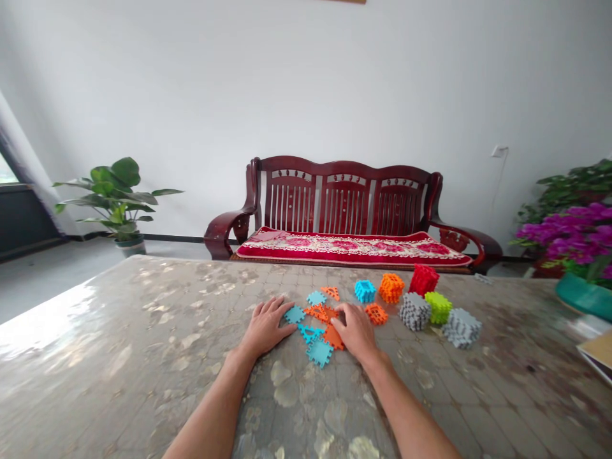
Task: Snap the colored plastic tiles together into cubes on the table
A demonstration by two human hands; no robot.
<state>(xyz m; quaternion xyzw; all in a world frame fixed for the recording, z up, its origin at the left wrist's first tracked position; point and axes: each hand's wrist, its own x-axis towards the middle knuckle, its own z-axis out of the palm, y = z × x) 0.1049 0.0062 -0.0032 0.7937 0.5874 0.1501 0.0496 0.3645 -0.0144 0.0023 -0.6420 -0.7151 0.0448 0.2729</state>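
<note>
Several flat interlocking pieces lie on the table between my hands, among them a teal square (319, 352), a blue triangle (310, 333), an orange square (334, 338) and a smaller orange triangle (331, 292). My left hand (268, 326) rests on the table with its fingers spread, thumb beside a teal piece (294, 314). On the right, my right hand (354, 330) lies over the edge of the orange pieces, its thumb and fingers apart, the fingertips partly hidden. An orange piece (377, 313) sits just beyond its fingers.
Stacks in blue (364, 291), orange (391, 288), red (423, 280), green (438, 307) and grey (415, 312) stand right of my hands on the patterned table (167, 357). A flower pot (583, 296) is at the far right; a wooden bench (344, 197) stands behind.
</note>
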